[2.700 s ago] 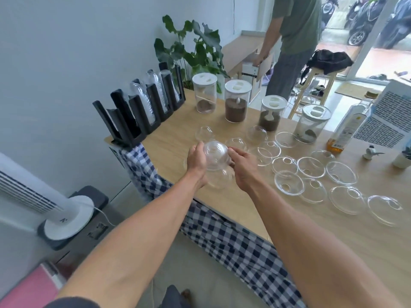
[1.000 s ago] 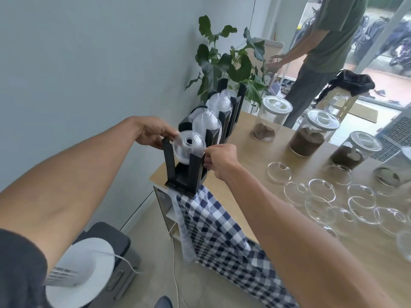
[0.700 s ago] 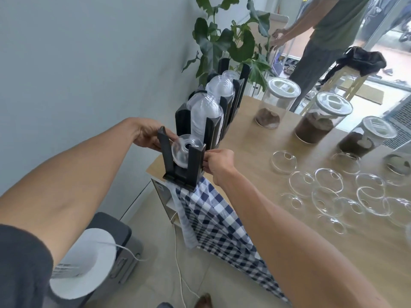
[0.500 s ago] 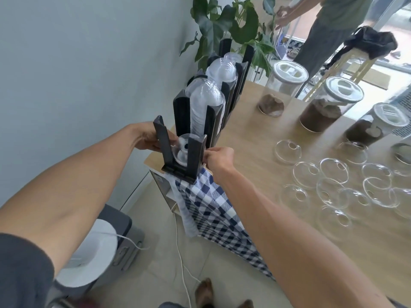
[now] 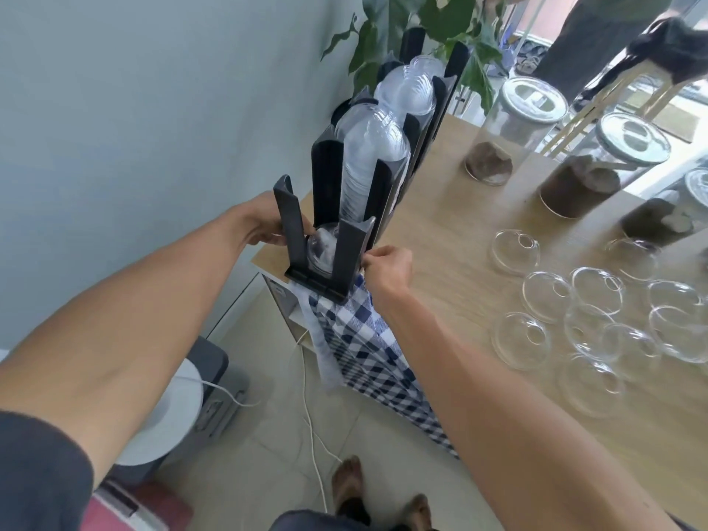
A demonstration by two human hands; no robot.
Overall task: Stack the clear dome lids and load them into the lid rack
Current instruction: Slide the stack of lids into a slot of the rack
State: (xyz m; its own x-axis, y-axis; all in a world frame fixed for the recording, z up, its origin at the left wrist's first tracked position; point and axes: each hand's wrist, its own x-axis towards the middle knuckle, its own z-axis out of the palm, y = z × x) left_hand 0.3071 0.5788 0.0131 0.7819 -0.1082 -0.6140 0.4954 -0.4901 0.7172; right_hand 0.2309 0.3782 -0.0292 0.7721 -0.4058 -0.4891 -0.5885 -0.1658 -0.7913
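A black lid rack (image 5: 350, 243) stands along the wooden table's left end by the wall. Its rear slots hold tall stacks of clear dome lids (image 5: 373, 162). A short stack of dome lids (image 5: 322, 249) sits low in the nearest slot, between the black uprights. My left hand (image 5: 268, 222) reaches in from the wall side and my right hand (image 5: 387, 264) from the table side, fingers of both pinched at the stack's rim. Several loose dome lids (image 5: 544, 297) lie on the table to the right.
Lidded glass jars (image 5: 509, 128) with brown contents stand at the back of the table. A checked cloth (image 5: 364, 339) hangs over the table edge. A leafy plant (image 5: 440, 17) rises behind the rack. A white fan base (image 5: 164, 423) sits on the floor. A person stands at the back right.
I carried the stacked lids from the table to the rack and lowered them down the nearest slot; they now rest near its bottom, both hands following them down.
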